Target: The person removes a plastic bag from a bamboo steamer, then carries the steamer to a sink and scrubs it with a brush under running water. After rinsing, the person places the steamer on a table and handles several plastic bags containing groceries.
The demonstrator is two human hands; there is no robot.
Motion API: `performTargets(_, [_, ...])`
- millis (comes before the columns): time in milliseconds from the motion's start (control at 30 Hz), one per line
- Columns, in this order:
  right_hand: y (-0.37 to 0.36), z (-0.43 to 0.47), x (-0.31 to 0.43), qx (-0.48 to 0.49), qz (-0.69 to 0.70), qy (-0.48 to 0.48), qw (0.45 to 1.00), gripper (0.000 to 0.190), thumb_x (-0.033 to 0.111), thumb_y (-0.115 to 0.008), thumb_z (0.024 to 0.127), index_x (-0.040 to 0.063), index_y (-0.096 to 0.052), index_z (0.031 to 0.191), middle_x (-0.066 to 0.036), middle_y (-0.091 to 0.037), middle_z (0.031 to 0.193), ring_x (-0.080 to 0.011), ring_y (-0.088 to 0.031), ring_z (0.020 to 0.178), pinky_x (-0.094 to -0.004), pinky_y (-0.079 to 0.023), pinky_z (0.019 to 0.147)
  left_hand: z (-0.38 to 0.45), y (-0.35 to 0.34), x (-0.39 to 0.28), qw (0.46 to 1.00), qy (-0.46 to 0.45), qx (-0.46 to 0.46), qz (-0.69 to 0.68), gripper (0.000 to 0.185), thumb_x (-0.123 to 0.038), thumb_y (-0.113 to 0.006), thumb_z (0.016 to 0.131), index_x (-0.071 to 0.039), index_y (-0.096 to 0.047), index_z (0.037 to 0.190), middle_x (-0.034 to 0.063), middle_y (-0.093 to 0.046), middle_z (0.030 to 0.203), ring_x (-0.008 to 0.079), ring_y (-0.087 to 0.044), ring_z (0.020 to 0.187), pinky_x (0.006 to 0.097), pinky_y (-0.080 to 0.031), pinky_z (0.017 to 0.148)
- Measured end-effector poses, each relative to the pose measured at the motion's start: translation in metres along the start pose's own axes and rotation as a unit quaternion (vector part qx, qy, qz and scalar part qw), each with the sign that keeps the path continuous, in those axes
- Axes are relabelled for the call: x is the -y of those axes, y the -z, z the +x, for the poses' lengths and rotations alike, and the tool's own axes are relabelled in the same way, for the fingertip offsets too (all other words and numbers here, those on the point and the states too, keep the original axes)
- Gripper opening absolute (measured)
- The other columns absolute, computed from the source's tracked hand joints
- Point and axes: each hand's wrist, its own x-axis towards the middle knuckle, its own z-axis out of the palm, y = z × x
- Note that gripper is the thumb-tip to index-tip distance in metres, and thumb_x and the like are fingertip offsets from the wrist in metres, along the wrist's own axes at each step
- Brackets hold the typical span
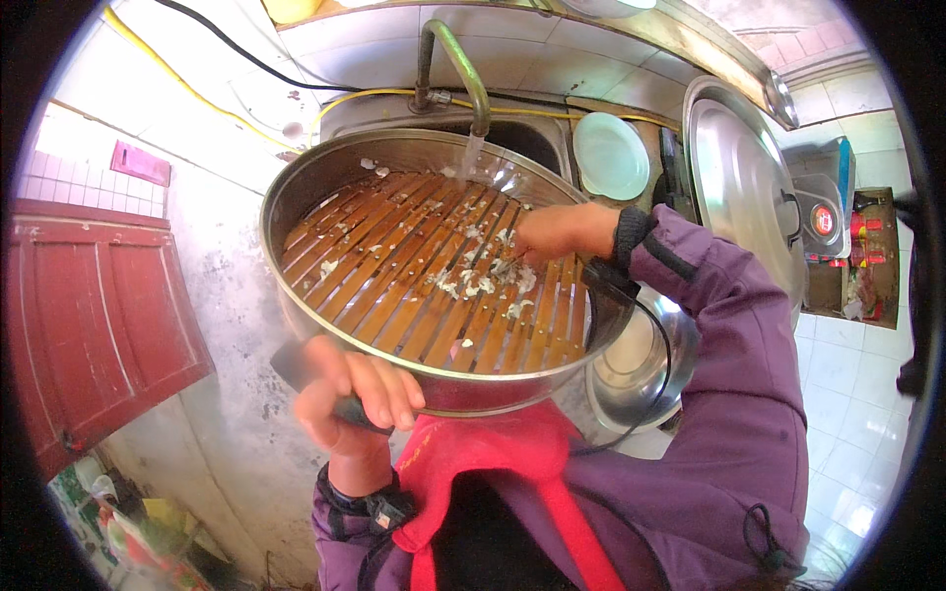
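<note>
A round metal steamer (270, 236) with a slatted bamboo rack (414, 295) inside is tilted toward me over the sink. My left hand (355, 391) grips its dark side handle (362, 414) at the near left. Inside, my right hand (558, 233) presses its bunched fingers down onto the slats at the right. A greyish-white clump (510, 272) lies by those fingertips; whether they hold any of it is unclear. White food scraps (447, 283) are scattered over the rack. From the green-tinged faucet (473, 81), a stream of water (471, 155) runs into the steamer's far side.
The sink (528, 140) lies behind the steamer. To the right are a pale bowl (611, 156), a large metal lid (739, 170) leaning upright and a metal basin (639, 369). A yellow hose (214, 103) crosses the tiled wall. At left hangs a red cabinet door (103, 318).
</note>
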Motion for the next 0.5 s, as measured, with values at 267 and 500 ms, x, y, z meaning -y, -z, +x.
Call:
performTargets(267, [0.002, -0.002, 0.024, -0.026, -0.059, -0.078, 0.995, 0.021, 0.020, -0.056, 0.074, 0.003, -0.064, 0.084, -0.017, -0.063, 0.084, -0.0365, -0.059, 0.081, -0.0435, -0.048, 0.068, 0.000, 0.001, 0.000, 1.000, -0.001, 0.007, 0.001, 0.020, -0.025, -0.037, 0.087, -0.007, -0.038, 0.077, 0.0059, -0.049, 0.051, 0.0204, -0.051, 0.043, 0.0364, -0.049, 0.051])
performTargets(500, [0.019, 0.007, 0.050, -0.008, -0.109, -0.128, 0.986, 0.018, 0.012, -0.059, 0.070, 0.002, -0.066, 0.083, -0.016, -0.064, 0.084, -0.0328, -0.062, 0.081, -0.0406, -0.050, 0.064, 0.000, 0.004, 0.000, 1.000, 0.002, 0.007, -0.003, 0.020, -0.025, -0.036, 0.088, -0.007, -0.037, 0.078, 0.0065, -0.049, 0.052, 0.0208, -0.051, 0.043, 0.0370, -0.049, 0.052])
